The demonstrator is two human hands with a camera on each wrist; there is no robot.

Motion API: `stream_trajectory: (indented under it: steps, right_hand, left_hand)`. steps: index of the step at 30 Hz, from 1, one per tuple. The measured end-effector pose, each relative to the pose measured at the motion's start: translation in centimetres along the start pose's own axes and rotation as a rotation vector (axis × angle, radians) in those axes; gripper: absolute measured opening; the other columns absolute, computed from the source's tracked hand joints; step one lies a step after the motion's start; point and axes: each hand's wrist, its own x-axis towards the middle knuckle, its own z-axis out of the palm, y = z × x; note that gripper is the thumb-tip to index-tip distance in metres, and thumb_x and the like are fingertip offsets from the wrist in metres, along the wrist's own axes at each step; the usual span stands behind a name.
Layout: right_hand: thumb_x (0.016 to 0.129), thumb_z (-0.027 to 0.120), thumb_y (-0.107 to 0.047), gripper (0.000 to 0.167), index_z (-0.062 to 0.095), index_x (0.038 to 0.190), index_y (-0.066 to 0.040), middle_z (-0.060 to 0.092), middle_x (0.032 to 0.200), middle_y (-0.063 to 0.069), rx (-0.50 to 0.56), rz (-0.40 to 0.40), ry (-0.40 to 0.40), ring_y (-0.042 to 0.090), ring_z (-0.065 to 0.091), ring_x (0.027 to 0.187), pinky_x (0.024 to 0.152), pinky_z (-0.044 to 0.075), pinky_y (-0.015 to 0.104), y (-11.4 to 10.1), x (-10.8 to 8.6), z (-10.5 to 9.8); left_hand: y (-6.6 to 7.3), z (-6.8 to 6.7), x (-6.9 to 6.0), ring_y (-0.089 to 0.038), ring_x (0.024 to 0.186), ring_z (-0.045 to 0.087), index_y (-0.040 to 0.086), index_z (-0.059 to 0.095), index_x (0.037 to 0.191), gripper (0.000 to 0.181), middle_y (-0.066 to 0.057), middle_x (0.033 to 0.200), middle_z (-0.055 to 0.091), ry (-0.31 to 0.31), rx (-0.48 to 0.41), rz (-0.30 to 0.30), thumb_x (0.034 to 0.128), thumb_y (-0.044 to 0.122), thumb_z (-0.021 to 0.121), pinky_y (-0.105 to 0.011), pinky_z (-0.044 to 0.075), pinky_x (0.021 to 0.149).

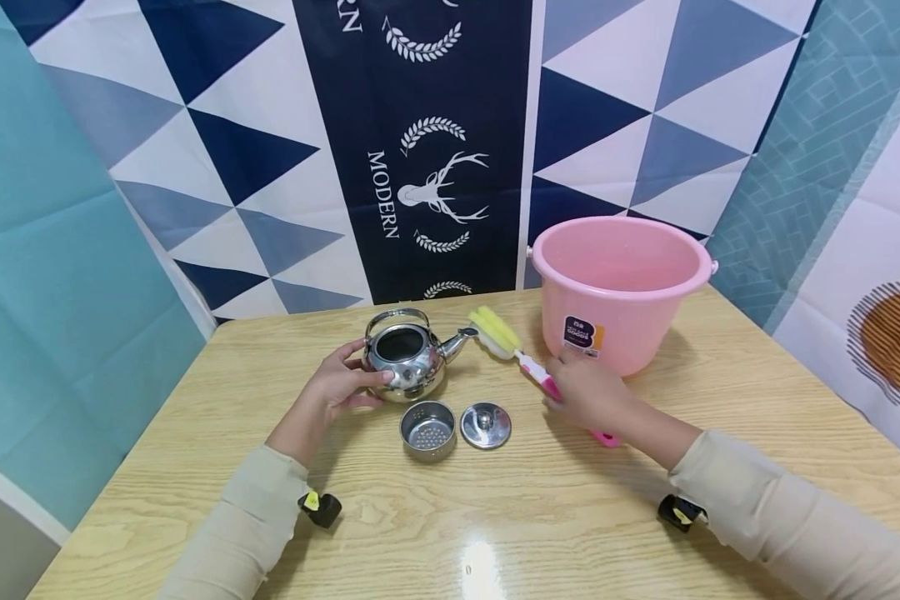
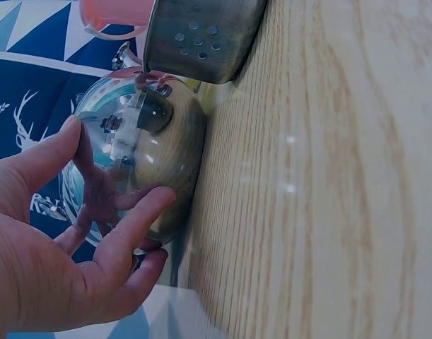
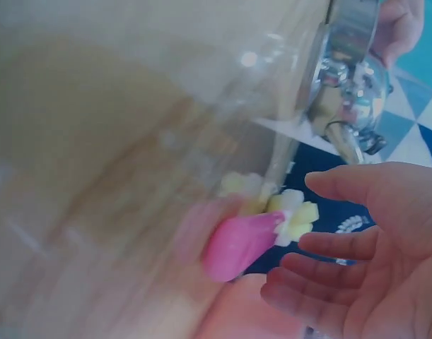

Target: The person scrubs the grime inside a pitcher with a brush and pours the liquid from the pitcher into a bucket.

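Observation:
A shiny metal teapot (image 1: 405, 375) stands lidless on the wooden table. My left hand (image 1: 345, 379) holds its rounded side, thumb and fingers spread around the body, as the left wrist view of the hand (image 2: 95, 247) also shows. A sponge bottle brush (image 1: 540, 375) with a yellow and white head and a pink and white handle lies right of the spout. Over that handle hovers my right hand (image 1: 588, 392); in the right wrist view its loosely bent fingers (image 3: 329, 275) appear apart from the pink handle (image 3: 237, 244).
A perforated metal strainer (image 1: 428, 431) and a round metal lid (image 1: 485, 425) sit side by side in front of the teapot. A pink bucket (image 1: 618, 292) stands behind the right hand. Patterned cloth (image 1: 435, 167) hangs behind the table.

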Motion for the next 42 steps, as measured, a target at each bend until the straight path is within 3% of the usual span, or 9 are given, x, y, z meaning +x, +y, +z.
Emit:
stream_trajectory:
  steps: [7,19,23,28,33,38,42]
  right_hand:
    - [0.082,0.077,-0.026,0.03,0.052,0.077,-0.011,0.047,0.065,-0.001,0.063,0.08,-0.191,0.017,0.047,0.057,0.049,0.042,0.03,1.1,0.2,0.7]
    - [0.082,0.067,-0.008,0.02,0.05,0.072,-0.01,0.05,0.067,0.002,0.21,0.109,-0.236,0.017,0.048,0.057,0.052,0.046,0.029,1.7,0.8,1.6]
    - [0.085,0.06,-0.002,0.01,0.05,0.086,-0.003,0.053,0.067,0.006,0.46,0.209,-0.285,0.016,0.053,0.051,0.045,0.05,0.028,1.6,0.7,1.5]
    - [0.091,0.055,0.0,0.015,0.047,0.103,0.004,0.057,0.067,0.01,0.818,0.328,-0.355,0.015,0.052,0.049,0.041,0.049,0.026,2.1,0.6,1.6]
    - [0.096,0.056,-0.005,0.025,0.045,0.114,0.007,0.059,0.073,0.01,0.961,0.404,-0.349,0.013,0.05,0.05,0.04,0.044,0.022,2.1,0.6,1.2]
    - [0.093,0.06,-0.004,0.033,0.047,0.119,0.01,0.059,0.071,0.01,0.97,0.425,-0.289,0.011,0.047,0.046,0.037,0.041,0.02,1.7,0.5,0.6]
    - [0.091,0.058,-0.003,0.028,0.049,0.115,0.009,0.058,0.068,0.012,0.962,0.396,-0.251,0.012,0.046,0.045,0.036,0.04,0.021,1.6,0.4,0.1]
  left_hand:
    - [0.0,0.0,-0.1,-0.044,0.125,0.044,0.017,0.025,0.155,0.088,-0.024,0.15,0.027,-0.001,0.002,0.002,0.0843,-0.008,0.071,-0.053,0.056,0.084]
    - [0.0,0.1,-0.1,-0.045,0.125,0.045,0.017,0.026,0.155,0.088,-0.024,0.151,0.027,0.004,0.006,0.002,0.084,-0.008,0.071,-0.052,0.057,0.082]
    - [0.1,0.1,-0.1,-0.044,0.123,0.047,0.018,0.026,0.154,0.088,-0.024,0.151,0.027,0.004,0.006,0.004,0.0836,-0.007,0.072,-0.051,0.058,0.081]
    - [0.2,0.2,-0.3,-0.044,0.123,0.047,0.018,0.027,0.154,0.088,-0.024,0.151,0.027,0.005,0.003,0.001,0.0834,-0.008,0.072,-0.051,0.058,0.081]
    - [0.3,0.2,-0.4,-0.045,0.122,0.048,0.018,0.027,0.154,0.088,-0.023,0.149,0.029,0.01,0.004,-0.002,0.0834,-0.009,0.071,-0.051,0.058,0.08]
    - [0.4,0.3,-0.3,-0.044,0.121,0.049,0.019,0.028,0.154,0.088,-0.023,0.148,0.031,0.015,0.009,-0.009,0.0829,-0.008,0.072,-0.05,0.058,0.08]
    - [0.4,0.2,-0.3,-0.043,0.121,0.05,0.019,0.029,0.154,0.087,-0.022,0.148,0.032,0.014,0.011,-0.01,0.0829,-0.008,0.073,-0.05,0.058,0.08]
